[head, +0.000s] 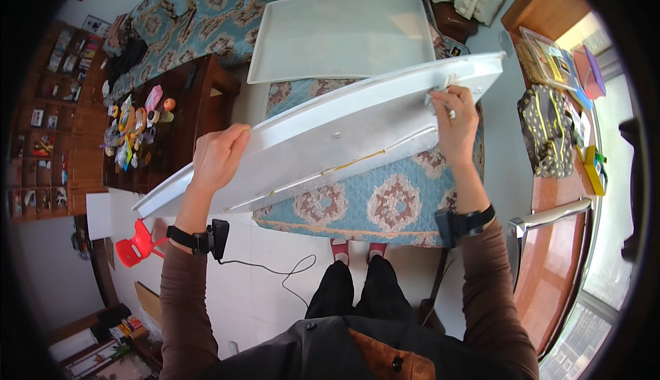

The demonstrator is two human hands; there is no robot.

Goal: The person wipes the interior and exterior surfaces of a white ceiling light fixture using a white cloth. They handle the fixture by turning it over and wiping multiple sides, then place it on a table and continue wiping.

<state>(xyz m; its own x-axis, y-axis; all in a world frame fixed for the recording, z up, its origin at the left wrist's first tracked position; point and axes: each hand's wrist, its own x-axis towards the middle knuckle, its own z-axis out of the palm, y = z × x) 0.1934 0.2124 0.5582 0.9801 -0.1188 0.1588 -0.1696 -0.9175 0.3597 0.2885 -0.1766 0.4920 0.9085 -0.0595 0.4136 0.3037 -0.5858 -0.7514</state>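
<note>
A long white lamp housing, apparently the metal base of a ceiling light [309,137], stands tilted on the quilted, flower-patterned cover [356,204]. Its inner side faces me, with a strip and a yellow-and-white wire running along it. My left hand [219,155] grips its upper rim toward the left end. Near the right end, my right hand [456,119] pinches a crumpled whitish cloth or tissue [433,99] against the inner wall. Behind it lies a translucent white rectangular panel [343,37] with a raised rim, flat on the same cover.
At left, a dark wooden table [180,117] carries toys and small items. A red child's chair [136,246] stands below it. A black cable [289,274] crosses the floor tiles. To the right, a windowside ledge [551,194] holds a patterned bag [546,132] and a pink bucket [585,75].
</note>
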